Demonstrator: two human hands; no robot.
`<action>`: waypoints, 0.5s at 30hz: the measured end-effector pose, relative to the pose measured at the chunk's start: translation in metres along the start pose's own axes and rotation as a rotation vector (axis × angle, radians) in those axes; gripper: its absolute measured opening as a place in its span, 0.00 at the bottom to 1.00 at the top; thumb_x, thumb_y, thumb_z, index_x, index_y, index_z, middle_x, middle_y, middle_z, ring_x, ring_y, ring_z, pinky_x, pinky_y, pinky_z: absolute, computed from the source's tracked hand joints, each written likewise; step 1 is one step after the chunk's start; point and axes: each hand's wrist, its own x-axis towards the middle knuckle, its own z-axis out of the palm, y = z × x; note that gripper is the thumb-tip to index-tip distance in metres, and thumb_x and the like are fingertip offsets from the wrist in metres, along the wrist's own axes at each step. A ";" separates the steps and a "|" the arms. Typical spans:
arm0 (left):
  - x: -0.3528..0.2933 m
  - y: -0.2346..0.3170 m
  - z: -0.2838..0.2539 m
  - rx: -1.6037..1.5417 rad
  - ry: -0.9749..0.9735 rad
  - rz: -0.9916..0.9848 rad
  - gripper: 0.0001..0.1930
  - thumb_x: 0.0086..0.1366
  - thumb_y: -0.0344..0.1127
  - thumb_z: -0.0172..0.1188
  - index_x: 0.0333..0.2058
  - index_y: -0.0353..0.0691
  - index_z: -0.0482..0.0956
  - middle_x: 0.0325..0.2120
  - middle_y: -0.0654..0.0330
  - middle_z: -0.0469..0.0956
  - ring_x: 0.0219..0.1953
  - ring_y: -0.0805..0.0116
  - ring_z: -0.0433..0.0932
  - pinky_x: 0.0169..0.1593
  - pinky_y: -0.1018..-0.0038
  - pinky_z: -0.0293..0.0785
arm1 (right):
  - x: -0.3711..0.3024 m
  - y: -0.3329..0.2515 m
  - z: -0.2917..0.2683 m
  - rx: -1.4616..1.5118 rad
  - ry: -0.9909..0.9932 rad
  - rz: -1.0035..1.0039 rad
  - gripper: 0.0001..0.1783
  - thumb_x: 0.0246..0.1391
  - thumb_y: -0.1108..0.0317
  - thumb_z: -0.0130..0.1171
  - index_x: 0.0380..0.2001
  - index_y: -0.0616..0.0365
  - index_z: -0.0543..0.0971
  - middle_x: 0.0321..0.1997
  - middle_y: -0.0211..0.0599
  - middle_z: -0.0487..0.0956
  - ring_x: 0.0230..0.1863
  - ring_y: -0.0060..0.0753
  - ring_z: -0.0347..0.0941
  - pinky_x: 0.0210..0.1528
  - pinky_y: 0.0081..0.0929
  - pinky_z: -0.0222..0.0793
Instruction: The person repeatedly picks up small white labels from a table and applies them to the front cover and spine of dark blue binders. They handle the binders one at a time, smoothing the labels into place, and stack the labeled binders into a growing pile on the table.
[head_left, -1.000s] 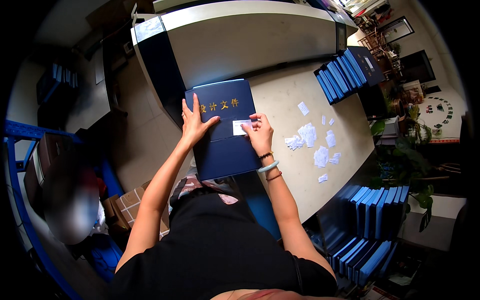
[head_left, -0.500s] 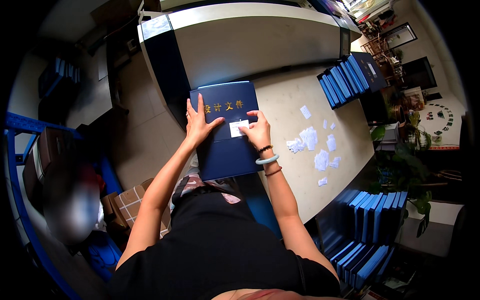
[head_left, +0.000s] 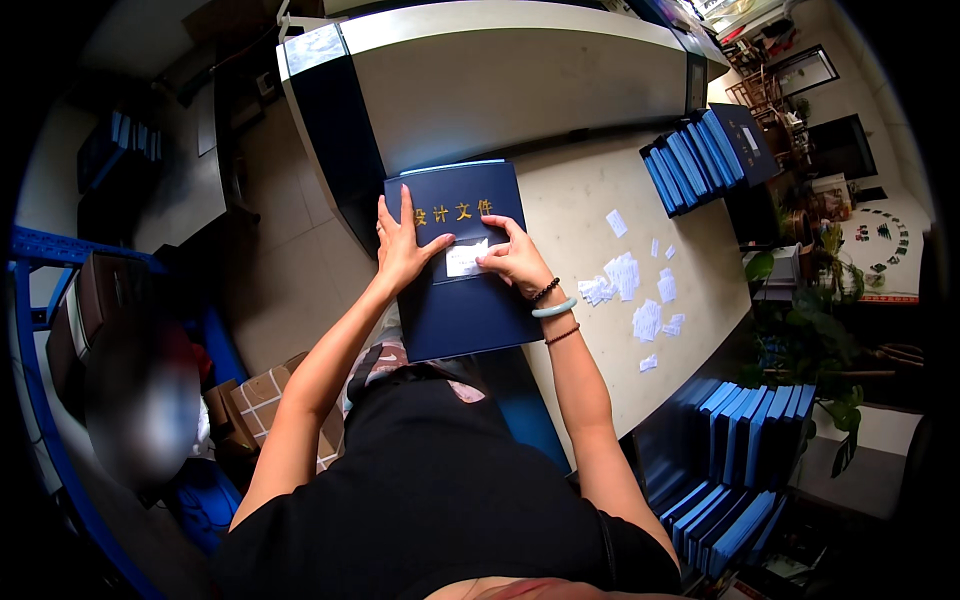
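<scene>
Counter [head_left: 590,180]: smooth pale top, edges bowed by the lens, tall panel behind. Lower right, slab-like rows of blue folders [head_left: 725,530]; a smaller folder stack [head_left: 690,165] at the counter's far right. Dark blue folder [head_left: 470,320] in front of the person, over the counter's left edge — stiff rectangular cover, slight sheen, gold characters. Left hand [head_left: 398,245] unclenched, fingers spread on the cover; right hand [head_left: 520,258] pinching, thumb against fingers. Paper slips [head_left: 622,277] right of it, thin, white, loose or clumped. Bangle [head_left: 555,309] smooth, pale, between two thin bracelets. White card [head_left: 460,262] mid-cover, right edge in the pinch. Print illegible; fingertips hide part of it — cannot tell whether it sits inside a pocket. Folder's underside hidden; lower rows sink into shadow
</scene>
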 end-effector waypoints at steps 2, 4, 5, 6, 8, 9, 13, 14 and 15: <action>0.000 -0.001 0.001 -0.008 -0.006 0.010 0.62 0.51 0.62 0.72 0.74 0.52 0.39 0.70 0.33 0.36 0.67 0.26 0.54 0.65 0.46 0.61 | 0.003 0.004 0.002 -0.013 -0.016 -0.008 0.39 0.47 0.81 0.65 0.63 0.58 0.61 0.23 0.33 0.79 0.14 0.16 0.66 0.12 0.14 0.57; 0.001 -0.005 0.002 -0.019 -0.013 0.012 0.63 0.50 0.63 0.73 0.74 0.52 0.38 0.70 0.32 0.35 0.67 0.25 0.52 0.66 0.45 0.59 | 0.005 0.003 0.004 -0.038 -0.042 -0.013 0.39 0.48 0.80 0.65 0.63 0.58 0.61 0.23 0.32 0.79 0.14 0.15 0.66 0.13 0.14 0.56; 0.002 -0.009 0.004 -0.026 -0.019 0.011 0.64 0.49 0.63 0.73 0.74 0.52 0.37 0.70 0.32 0.34 0.68 0.25 0.50 0.66 0.44 0.58 | 0.004 0.000 0.004 -0.057 -0.057 -0.012 0.39 0.49 0.80 0.65 0.63 0.58 0.61 0.23 0.31 0.79 0.14 0.14 0.65 0.13 0.13 0.55; 0.003 -0.012 0.004 -0.032 -0.025 0.010 0.65 0.48 0.64 0.73 0.74 0.52 0.36 0.69 0.31 0.34 0.68 0.24 0.49 0.66 0.43 0.56 | 0.004 -0.003 0.004 -0.074 -0.072 -0.012 0.38 0.50 0.79 0.65 0.63 0.58 0.61 0.24 0.30 0.79 0.14 0.13 0.65 0.13 0.12 0.55; 0.004 -0.017 0.002 -0.007 -0.045 0.037 0.70 0.42 0.64 0.76 0.73 0.51 0.35 0.69 0.29 0.33 0.67 0.22 0.49 0.66 0.42 0.57 | 0.004 -0.006 0.004 -0.078 -0.082 -0.003 0.38 0.51 0.78 0.65 0.64 0.58 0.60 0.23 0.30 0.78 0.14 0.13 0.65 0.13 0.12 0.55; 0.005 -0.016 0.001 0.006 -0.059 0.058 0.73 0.39 0.64 0.78 0.73 0.50 0.35 0.69 0.28 0.33 0.67 0.20 0.49 0.66 0.42 0.57 | 0.003 -0.007 0.003 -0.078 -0.079 0.000 0.38 0.51 0.78 0.64 0.64 0.58 0.59 0.23 0.30 0.78 0.14 0.13 0.65 0.13 0.12 0.55; 0.007 -0.013 -0.001 0.057 -0.120 0.087 0.79 0.32 0.64 0.81 0.73 0.49 0.33 0.68 0.25 0.31 0.68 0.19 0.44 0.68 0.41 0.50 | -0.002 -0.003 -0.004 -0.021 -0.102 0.040 0.37 0.56 0.74 0.63 0.65 0.58 0.57 0.23 0.30 0.77 0.14 0.15 0.67 0.14 0.12 0.57; 0.009 -0.019 0.001 0.084 -0.079 0.118 0.79 0.31 0.63 0.81 0.73 0.48 0.33 0.68 0.24 0.31 0.69 0.22 0.43 0.69 0.41 0.49 | -0.006 -0.010 -0.003 -0.016 -0.118 0.076 0.37 0.57 0.73 0.63 0.65 0.58 0.56 0.23 0.30 0.76 0.14 0.16 0.69 0.14 0.12 0.58; 0.009 -0.018 0.001 0.075 -0.080 0.112 0.79 0.31 0.63 0.81 0.73 0.48 0.33 0.68 0.23 0.32 0.70 0.23 0.43 0.69 0.42 0.49 | -0.009 -0.011 -0.008 0.008 -0.138 0.088 0.36 0.59 0.71 0.62 0.66 0.59 0.56 0.24 0.32 0.78 0.15 0.18 0.72 0.14 0.13 0.61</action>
